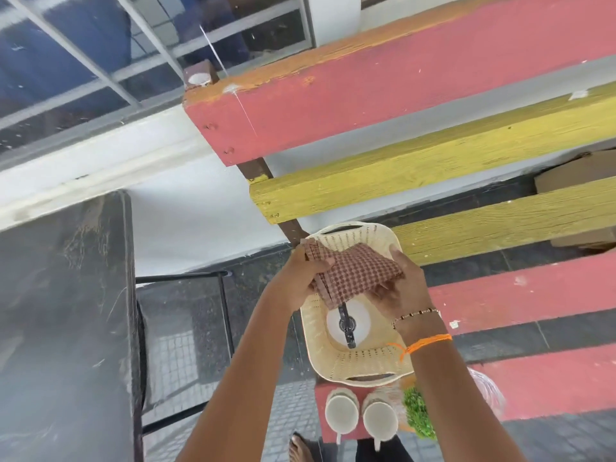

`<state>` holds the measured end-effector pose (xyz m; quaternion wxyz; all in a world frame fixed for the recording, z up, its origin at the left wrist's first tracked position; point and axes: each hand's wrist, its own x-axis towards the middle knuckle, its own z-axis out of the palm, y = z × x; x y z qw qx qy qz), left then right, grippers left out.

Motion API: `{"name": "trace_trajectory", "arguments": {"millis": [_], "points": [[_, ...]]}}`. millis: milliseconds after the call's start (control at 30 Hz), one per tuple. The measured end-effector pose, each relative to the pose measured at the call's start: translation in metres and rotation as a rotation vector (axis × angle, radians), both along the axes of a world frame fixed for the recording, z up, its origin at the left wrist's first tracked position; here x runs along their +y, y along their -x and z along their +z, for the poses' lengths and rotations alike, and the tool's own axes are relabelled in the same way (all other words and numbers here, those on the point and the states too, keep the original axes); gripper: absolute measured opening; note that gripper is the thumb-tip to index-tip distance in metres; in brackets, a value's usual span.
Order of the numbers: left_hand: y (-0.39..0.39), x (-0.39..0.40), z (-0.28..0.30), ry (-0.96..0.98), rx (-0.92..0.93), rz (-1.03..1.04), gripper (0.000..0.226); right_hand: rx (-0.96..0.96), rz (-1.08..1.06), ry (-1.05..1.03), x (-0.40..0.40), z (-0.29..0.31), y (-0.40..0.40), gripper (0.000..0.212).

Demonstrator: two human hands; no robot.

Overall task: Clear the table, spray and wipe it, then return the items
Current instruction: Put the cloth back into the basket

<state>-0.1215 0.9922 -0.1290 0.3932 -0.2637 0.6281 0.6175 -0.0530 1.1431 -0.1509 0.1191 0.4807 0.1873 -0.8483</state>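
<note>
A folded brown-and-white checked cloth (350,273) is held over a cream plastic basket (358,360) on a red bench slat. My left hand (301,278) grips the cloth's left edge. My right hand (405,283) holds its right side from beneath. Inside the basket lies a white plate (361,323) with a dark utensil (346,325) across it. The dark table (60,311) stands to the left, its top bare and scuffed.
Two white cups (341,413) (380,421) stand on the bench's near end, beside green leafy stuff (418,413) in a clear bag. The bench has red and yellow slats (433,165). Cardboard boxes (573,175) lie under it. A window (100,61) is behind.
</note>
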Motion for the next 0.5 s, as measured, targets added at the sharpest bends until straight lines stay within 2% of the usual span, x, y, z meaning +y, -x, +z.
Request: {"name": "trace_trajectory", "arguments": {"millis": [100,167,267,333,500], "points": [[0.005,0.001,-0.006,0.065,-0.059,-0.134,0.061,-0.123,0.109,0.073,0.005,-0.018,-0.001,0.041],[0.007,0.002,-0.012,0.101,-0.071,-0.162,0.065,-0.139,0.222,0.022,0.006,-0.032,0.000,0.030],[0.010,0.001,-0.025,0.128,-0.059,-0.158,0.071,-0.102,0.323,-0.202,0.008,-0.051,0.009,0.008],[0.009,0.004,-0.037,0.164,-0.052,-0.151,0.076,-0.052,0.295,-0.320,0.006,-0.063,0.014,0.024],[0.002,0.017,-0.061,0.358,0.023,-0.252,0.086,-0.017,0.366,-0.683,-0.005,-0.081,0.014,0.036]]}}
